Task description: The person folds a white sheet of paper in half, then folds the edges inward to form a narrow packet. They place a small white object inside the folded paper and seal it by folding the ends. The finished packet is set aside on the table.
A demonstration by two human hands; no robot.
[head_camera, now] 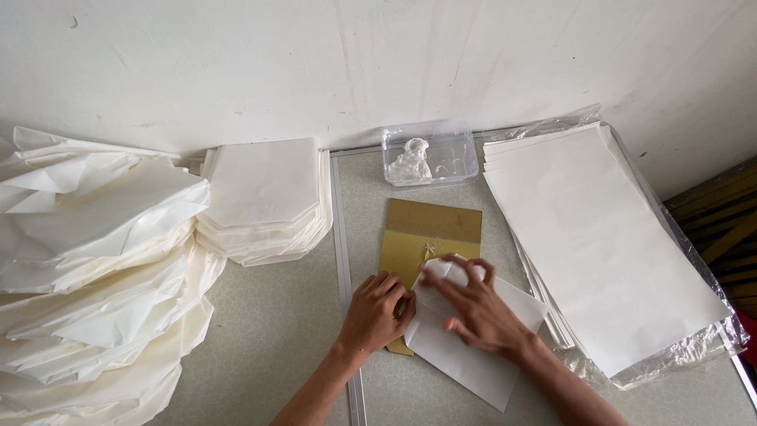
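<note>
A white paper sheet (465,359), partly folded, lies over the lower part of a brown cardboard board (432,222) on the grey table (276,323). My left hand (377,312) presses on the sheet's left fold at the board's lower edge, fingers curled. My right hand (473,304) lies flat across the sheet with fingers spread, fingertips at its upper folded corner. Both hands touch the same sheet.
A tall stack of flat white sheets (607,244) on clear plastic lies at the right. A clear plastic tub (430,156) with white paste stands by the wall. Stacks of folded paper (264,197) and a big pile (95,276) fill the left. A metal strip (342,252) crosses the table.
</note>
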